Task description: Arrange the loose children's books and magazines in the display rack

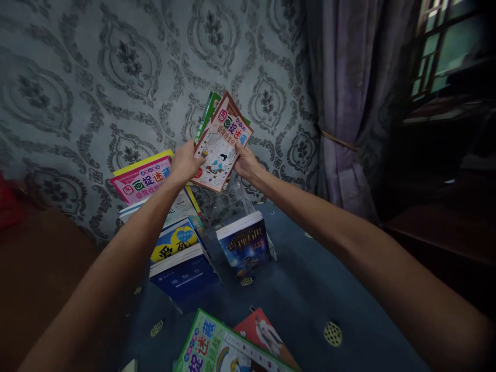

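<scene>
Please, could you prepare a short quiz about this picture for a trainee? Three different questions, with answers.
1. True or false: the left hand and right hand both touch the brown-bordered book.
2. Choose the colour of the curtain: a) orange, b) purple, c) white.
3. Which is nearer the wall: the pink book or the blue-and-yellow book?

Key: 1. True. 2. b. 3. The pink book.

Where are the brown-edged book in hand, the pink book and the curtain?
Brown-edged book (222, 145): head view, middle of its front cover.
Pink book (144, 180): head view, front cover.
Curtain (345, 101): head view, middle folds.
</scene>
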A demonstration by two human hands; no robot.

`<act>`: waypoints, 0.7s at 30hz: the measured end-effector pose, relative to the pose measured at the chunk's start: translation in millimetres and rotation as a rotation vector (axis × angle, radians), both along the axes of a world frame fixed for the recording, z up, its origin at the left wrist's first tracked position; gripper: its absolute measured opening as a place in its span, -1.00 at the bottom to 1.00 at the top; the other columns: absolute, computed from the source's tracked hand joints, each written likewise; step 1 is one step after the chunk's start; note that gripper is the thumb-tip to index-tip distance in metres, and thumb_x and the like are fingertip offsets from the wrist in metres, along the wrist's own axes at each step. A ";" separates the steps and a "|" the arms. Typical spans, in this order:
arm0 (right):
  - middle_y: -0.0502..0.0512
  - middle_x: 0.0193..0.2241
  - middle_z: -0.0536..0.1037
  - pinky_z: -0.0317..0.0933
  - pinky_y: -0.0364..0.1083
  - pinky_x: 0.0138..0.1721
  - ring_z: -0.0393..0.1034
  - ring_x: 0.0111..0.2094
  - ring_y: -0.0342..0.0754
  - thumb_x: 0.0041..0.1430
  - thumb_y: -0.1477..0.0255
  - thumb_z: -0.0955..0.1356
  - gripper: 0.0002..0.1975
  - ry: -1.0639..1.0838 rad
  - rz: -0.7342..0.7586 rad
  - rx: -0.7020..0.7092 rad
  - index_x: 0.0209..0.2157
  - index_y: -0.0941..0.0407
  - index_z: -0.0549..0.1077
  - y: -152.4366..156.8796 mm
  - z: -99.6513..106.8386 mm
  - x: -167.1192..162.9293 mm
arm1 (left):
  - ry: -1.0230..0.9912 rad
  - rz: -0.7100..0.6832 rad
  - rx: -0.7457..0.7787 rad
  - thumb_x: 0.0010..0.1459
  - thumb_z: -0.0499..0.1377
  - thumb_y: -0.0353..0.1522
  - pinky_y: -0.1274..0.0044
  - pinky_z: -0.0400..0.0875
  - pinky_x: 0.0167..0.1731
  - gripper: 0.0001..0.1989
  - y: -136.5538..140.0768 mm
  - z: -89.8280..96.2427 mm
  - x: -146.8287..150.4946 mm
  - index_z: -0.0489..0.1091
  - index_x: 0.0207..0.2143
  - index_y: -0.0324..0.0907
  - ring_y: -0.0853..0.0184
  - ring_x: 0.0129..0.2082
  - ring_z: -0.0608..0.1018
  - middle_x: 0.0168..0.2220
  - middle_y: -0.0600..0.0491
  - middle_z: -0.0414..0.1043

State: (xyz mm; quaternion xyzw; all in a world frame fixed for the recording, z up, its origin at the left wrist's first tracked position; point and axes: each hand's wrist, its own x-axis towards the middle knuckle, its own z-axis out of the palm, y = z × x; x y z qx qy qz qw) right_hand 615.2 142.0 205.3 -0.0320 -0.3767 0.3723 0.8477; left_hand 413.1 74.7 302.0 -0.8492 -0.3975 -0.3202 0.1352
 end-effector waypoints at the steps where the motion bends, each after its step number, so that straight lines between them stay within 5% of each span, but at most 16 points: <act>1: -0.06 -0.21 0.70 0.36 0.16 0.21 0.49 0.11 0.04 0.00 0.28 0.56 -0.69 0.005 0.002 -0.010 -0.24 -0.01 0.48 -0.5 -2.3 1.6 | 0.007 0.006 0.000 0.15 0.23 -0.37 0.32 0.41 0.10 -0.67 -0.4 -2.8 1.1 0.40 -0.01 -0.16 0.09 0.06 0.53 0.00 -0.06 0.54; 8: -0.06 -0.25 0.70 0.36 0.21 0.20 0.52 0.07 0.08 -0.04 0.25 0.58 -0.67 -0.011 -0.018 -0.067 -0.27 -0.02 0.47 -11.3 -12.3 12.8 | 0.062 0.056 -0.048 0.22 0.17 -0.34 0.33 0.42 0.08 -0.65 -2.2 -22.9 7.2 0.35 0.06 -0.19 0.05 0.10 0.53 0.03 -0.10 0.52; 21: 0.03 -0.17 0.70 0.41 0.23 0.14 0.52 0.08 0.13 -0.01 0.15 0.56 -0.63 -0.103 0.007 -0.089 -0.23 0.00 0.47 -25.5 -2.0 -0.3 | 0.239 0.258 0.028 0.26 0.19 -0.39 0.29 0.42 0.04 -0.48 -40.0 -21.5 3.0 0.13 0.19 -0.41 -0.06 0.04 0.57 -0.02 -0.37 0.50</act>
